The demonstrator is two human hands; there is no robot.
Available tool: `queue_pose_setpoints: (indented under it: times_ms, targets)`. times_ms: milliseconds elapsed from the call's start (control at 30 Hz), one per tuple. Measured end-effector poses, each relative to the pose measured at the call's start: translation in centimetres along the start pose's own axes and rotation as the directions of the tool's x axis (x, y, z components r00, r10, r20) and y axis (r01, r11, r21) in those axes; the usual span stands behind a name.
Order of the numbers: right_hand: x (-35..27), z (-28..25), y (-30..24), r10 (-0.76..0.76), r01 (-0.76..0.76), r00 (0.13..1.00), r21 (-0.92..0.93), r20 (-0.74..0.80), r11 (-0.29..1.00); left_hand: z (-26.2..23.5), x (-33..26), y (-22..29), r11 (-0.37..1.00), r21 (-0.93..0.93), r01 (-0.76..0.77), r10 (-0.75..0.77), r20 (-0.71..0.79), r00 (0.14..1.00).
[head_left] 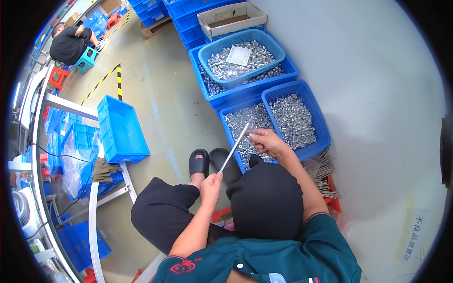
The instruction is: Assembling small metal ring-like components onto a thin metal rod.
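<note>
The left grip (211,189) is closed on the lower end of a thin, pale rod (234,148), thumb against the fingers. The right grip (268,143) is curled with its fingertips drawn together beside the rod's upper part; whether they pinch the rod or a small piece next to it, I cannot tell.

Of the things around, the large upper crate (250,94) is the biggest, a blue one with a lighter basket (250,35) resting in it. In front of it comes the lower crate (230,139), then the narrow basket (322,134) at its right. All carry small metal pieces (295,118). Below the narrow basket lies a bundle of thin rods (321,172).

The rod itself slants up and away from the left grip, in the air before the lower crate. It looks straight, so it is probably stiff, and so slim that it should weigh little. Its surface seems smooth and may turn or slide under a loose pinch; a firm hold at the lower end, as now, should leave the upper length free. The metal pieces, smallest of all, look hard and sturdy rather than fragile, likely slippery, best taken singly between fingertip and thumb.
</note>
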State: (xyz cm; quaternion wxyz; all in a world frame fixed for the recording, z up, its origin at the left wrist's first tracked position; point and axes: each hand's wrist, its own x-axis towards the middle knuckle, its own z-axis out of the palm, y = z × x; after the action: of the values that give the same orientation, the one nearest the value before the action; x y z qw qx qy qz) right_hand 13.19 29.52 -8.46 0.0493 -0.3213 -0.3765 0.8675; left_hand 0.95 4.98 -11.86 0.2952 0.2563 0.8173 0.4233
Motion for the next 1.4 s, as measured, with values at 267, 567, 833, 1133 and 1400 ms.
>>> queue_pose_setpoints:
  times_ms: [267,567,833,1133,1400]
  targets:
    - [0.8,-2.1,-0.6,-0.052,0.068,0.997,0.423,-0.049,0.904,-0.3,-0.3,0.2,1.000,-0.004,-0.013,0.013,0.027,1.000]
    - [1.0,-2.8,-1.1,-0.100,0.056,0.994,0.544,0.051,0.837,-0.6,-0.8,1.5,0.995,0.087,-0.045,0.044,0.011,0.999]
    - [0.3,-1.8,-1.8,-0.083,0.096,0.993,0.166,-0.087,0.981,-0.6,-0.8,1.1,0.991,0.122,-0.049,0.048,0.017,0.999]
    - [0.0,-1.5,-1.8,-0.208,0.196,0.951,-0.075,-0.228,0.978,-0.4,-0.8,1.8,0.967,0.234,-0.099,0.107,-0.022,0.994]
    - [-1.0,-1.1,-1.8,-0.113,0.117,0.991,0.060,-0.067,0.991,0.7,0.3,-0.2,0.997,-0.050,-0.066,0.071,0.108,0.992]
